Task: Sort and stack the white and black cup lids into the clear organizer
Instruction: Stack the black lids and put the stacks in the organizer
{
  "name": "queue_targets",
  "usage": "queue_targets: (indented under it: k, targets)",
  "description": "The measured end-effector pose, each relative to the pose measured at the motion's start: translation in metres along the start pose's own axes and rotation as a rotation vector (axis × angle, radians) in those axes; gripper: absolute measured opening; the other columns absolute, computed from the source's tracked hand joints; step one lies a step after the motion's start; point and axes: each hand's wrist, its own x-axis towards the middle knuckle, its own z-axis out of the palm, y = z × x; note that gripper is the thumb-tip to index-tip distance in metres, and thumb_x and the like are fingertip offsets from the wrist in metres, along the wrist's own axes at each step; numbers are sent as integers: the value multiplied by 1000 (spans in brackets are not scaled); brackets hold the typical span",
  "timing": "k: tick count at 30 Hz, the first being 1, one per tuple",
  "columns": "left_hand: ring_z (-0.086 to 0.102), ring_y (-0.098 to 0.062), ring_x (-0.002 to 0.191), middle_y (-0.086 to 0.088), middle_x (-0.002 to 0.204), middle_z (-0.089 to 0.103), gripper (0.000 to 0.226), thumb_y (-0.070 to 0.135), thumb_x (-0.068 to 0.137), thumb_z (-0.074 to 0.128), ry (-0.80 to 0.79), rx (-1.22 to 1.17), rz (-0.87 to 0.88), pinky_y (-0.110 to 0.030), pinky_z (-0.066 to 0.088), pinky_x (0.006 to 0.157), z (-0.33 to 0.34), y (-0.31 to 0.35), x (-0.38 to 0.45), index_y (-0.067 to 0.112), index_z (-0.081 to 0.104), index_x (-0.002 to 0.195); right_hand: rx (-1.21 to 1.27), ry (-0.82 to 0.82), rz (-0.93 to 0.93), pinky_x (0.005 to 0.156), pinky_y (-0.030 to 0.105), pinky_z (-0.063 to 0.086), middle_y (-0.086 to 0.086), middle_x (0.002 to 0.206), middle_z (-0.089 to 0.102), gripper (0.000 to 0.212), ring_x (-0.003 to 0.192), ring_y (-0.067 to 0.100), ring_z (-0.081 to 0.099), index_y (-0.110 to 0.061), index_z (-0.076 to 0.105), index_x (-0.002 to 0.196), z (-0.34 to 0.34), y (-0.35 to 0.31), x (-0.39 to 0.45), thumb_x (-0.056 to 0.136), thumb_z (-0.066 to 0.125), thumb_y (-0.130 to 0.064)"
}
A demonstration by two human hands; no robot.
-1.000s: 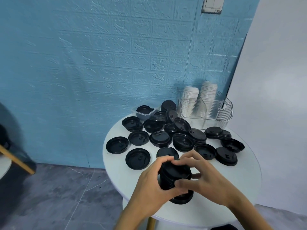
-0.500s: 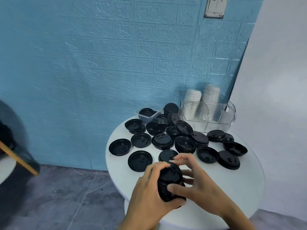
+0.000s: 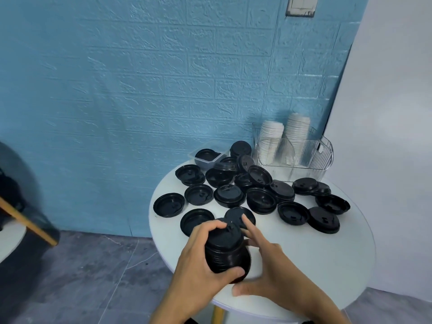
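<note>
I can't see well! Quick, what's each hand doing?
Left hand: gripping the stack of black lids.
Right hand: open, fingers straight beside the stack.

Low in the frame, your left hand (image 3: pixel 198 258) grips a stack of black lids (image 3: pixel 225 251) while your right hand (image 3: pixel 268 265) rests beside it, index finger extended. Loose black lids (image 3: pixel 260 198) cover the white round table (image 3: pixel 339 258) above. At upper right, the clear organizer (image 3: pixel 304 157) holds white lids (image 3: pixel 284 134).
</note>
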Motion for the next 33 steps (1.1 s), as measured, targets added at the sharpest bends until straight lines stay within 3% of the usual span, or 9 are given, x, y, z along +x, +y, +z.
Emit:
queue_targets:
  k: [3, 8, 14, 20, 23, 29, 33]
  targets:
    - [54, 0, 125, 25, 131, 54, 85, 41, 58, 92, -16, -26, 2, -4, 39, 94, 1, 2, -1, 52, 48, 130, -110, 81, 21, 112, 16, 22, -53, 135, 34, 119, 127, -25, 23, -68, 1, 146, 5, 0, -1, 58, 82, -70]
    - [54, -2, 126, 24, 132, 54, 85, 38, 59, 91, -26, -48, -1, -4, 41, 93, -2, 4, -1, 53, 48, 130, -175, 151, -24, 108, 20, 24, -44, 136, 42, 96, 129, -14, 32, -65, 21, 143, 7, 0, -2, 65, 77, -67]
    - [56, -5, 125, 21, 133, 56, 84, 40, 59, 90, -16, -62, 9, -8, 43, 95, -6, 3, -2, 51, 49, 131, -228, 223, 112, 96, 5, 28, -48, 129, 41, 92, 123, -22, 21, -67, 28, 134, -10, 19, -20, 55, 72, -76]
    - [54, 0, 126, 25, 136, 51, 83, 51, 62, 91, -54, -9, 16, -5, 41, 95, -1, 1, -4, 53, 46, 132, -197, 310, 158, 102, 19, 40, -36, 121, 61, 93, 121, -7, 52, -53, 54, 133, -34, 32, -36, 45, 83, -66]
    - [52, 5, 124, 29, 137, 47, 83, 55, 61, 90, -56, 45, 35, -5, 43, 91, 3, -1, -5, 57, 44, 130, -150, 348, 158, 94, 13, 38, -41, 117, 62, 89, 117, -9, 54, -53, 58, 127, -41, 31, -43, 43, 84, -63]
    - [52, 8, 119, 32, 136, 40, 82, 70, 61, 85, -110, 123, 51, -18, 49, 89, 5, 0, -4, 63, 37, 128, -90, 392, 64, 92, 21, 39, -34, 119, 65, 80, 115, -6, 55, -50, 62, 126, -59, 7, -38, 53, 94, -50]
    - [50, 11, 122, 33, 143, 32, 71, 80, 68, 72, -105, 98, 47, -17, 48, 88, 3, 3, -5, 62, 39, 129, -90, 402, 16, 93, 22, 40, -35, 127, 62, 67, 118, -1, 56, -46, 66, 119, -66, -7, -27, 58, 94, -45]
